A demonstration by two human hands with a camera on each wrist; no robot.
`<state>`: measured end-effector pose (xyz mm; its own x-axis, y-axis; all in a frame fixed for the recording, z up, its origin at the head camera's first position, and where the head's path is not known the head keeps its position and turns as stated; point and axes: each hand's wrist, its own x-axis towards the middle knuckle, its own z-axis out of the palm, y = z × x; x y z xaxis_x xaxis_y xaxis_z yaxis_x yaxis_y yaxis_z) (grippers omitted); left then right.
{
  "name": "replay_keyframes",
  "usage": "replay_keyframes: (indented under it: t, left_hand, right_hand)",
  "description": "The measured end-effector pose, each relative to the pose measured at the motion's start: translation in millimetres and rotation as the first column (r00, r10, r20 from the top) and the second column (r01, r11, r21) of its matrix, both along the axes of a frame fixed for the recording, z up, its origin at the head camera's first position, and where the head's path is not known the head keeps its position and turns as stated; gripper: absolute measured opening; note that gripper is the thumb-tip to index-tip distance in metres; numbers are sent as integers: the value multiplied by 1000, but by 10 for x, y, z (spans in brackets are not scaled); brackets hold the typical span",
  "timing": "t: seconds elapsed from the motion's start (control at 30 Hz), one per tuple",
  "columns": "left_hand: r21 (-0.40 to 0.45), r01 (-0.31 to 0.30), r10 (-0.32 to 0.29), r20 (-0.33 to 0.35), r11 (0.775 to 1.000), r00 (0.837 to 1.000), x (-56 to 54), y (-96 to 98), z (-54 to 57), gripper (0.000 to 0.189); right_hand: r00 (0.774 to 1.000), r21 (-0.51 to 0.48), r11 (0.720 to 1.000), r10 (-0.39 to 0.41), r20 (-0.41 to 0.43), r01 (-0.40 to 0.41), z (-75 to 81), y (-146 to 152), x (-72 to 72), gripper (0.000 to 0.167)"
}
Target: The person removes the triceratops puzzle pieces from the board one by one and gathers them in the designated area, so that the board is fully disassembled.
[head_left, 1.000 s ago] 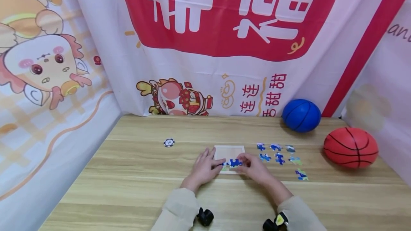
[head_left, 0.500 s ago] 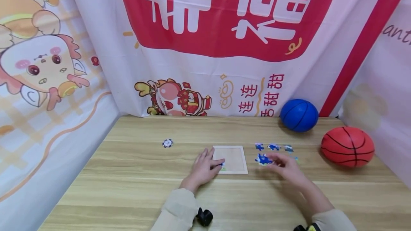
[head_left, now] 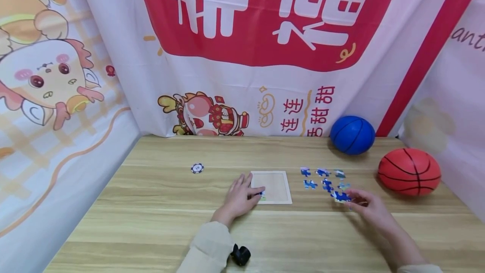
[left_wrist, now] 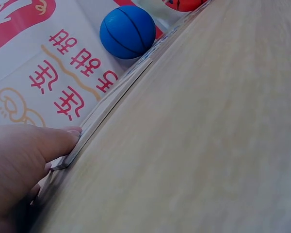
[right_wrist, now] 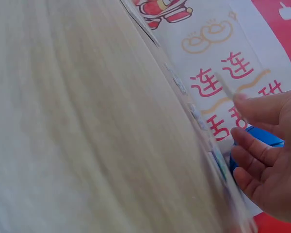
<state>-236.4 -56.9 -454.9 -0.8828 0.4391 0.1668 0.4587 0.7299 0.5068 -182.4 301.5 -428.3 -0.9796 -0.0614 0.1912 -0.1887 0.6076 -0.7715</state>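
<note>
My left hand (head_left: 238, 197) lies at the left side of a square puzzle frame (head_left: 289, 193), its thumb pressing down near the lower left corner. Beside the thumb, a bit of a blue and green puzzle piece (head_left: 262, 197) shows inside the frame; the hand covers the rest. In the left wrist view, the thumb (left_wrist: 58, 143) meets the edge of the thin frame. Off to the right, my right hand (head_left: 373, 210) pinches a blue and white puzzle piece (head_left: 342, 196) between thumb and fingers. That piece appears edge-on in the right wrist view, above the table.
Several loose puzzle pieces (head_left: 310, 184) lie in rows right of the frame. Behind them sits a blue ball (head_left: 353, 135), with a red ball (head_left: 409, 172) farther right. A round chip (head_left: 197, 168) lies left of the frame. Printed cloth (head_left: 227, 68) hangs behind the table.
My right hand has moved from the frame rightward to the loose pieces, carrying the blue and white puzzle piece. My left hand has stayed at the frame's left side.
</note>
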Motion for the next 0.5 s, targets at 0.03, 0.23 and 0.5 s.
replay_keyframes:
  t: [0.03,0.23,0.5]
  left_hand:
    - [0,1,-1,2,1000,1000,-1,0,-2,29]
    - [-7,4,-4,14,1000,1000,-11,-1,-8,29]
    - [-6,4,-4,19,1000,1000,-9,-10,-4,29]
  right_hand:
    - [1000,-6,1000,1,0,-1,-27,6,-6,33]
    - [1000,-30,1000,3,-25,-4,-157,9,-18,30]
    - [1000,119,993,-3,20,1,-199,-20,-57,32]
